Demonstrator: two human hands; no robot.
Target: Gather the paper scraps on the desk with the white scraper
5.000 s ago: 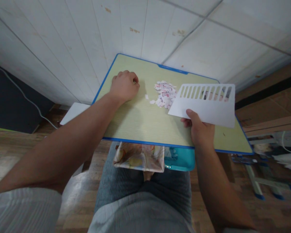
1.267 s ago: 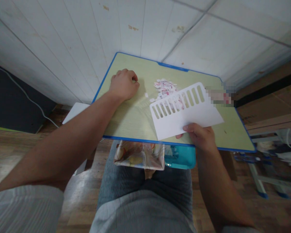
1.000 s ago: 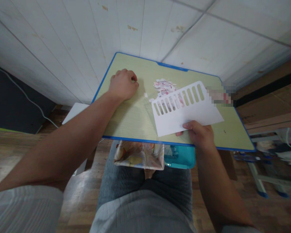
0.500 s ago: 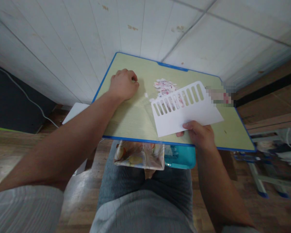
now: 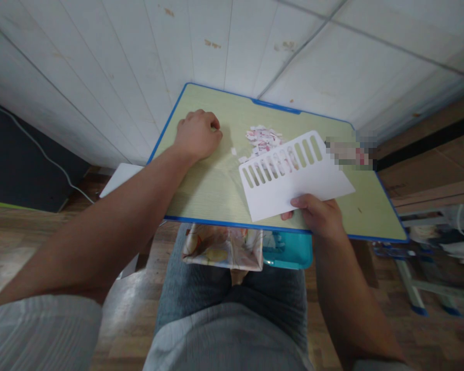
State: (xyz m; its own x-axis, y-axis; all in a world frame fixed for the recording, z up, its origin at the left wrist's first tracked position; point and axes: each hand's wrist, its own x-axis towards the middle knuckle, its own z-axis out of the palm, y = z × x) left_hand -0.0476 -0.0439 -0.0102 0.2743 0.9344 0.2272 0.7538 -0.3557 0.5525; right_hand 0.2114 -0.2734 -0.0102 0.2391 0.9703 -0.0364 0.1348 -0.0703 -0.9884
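Observation:
My right hand [image 5: 321, 214] grips a white slotted sheet [image 5: 290, 190], stiff-looking, by its near edge, thumb on top. A row of long rounded slots runs along the sheet's far side, tilted over the table. Behind and partly beneath it, a pile of torn paper scraps [image 5: 263, 136] lies on the table; some scraps show through the slots. My left hand [image 5: 199, 134] rests at the left of the pale table [image 5: 204, 190] as a loose fist, knuckles up. Nothing shows between its curled fingers, and it is apart from the scraps.
Below the table's near edge, a patterned fabric bin [image 5: 224, 255] and a turquoise plastic basket [image 5: 294, 252] sit by my lap. A pixelated patch covers something at the table's right. A white panelled wall [image 5: 201, 46] stands behind; cardboard boxes [image 5: 441, 159] are at right.
The slotted sheet in my right hand has shifted slightly left and toward me. My left hand has stayed in place, and the scraps look the same.

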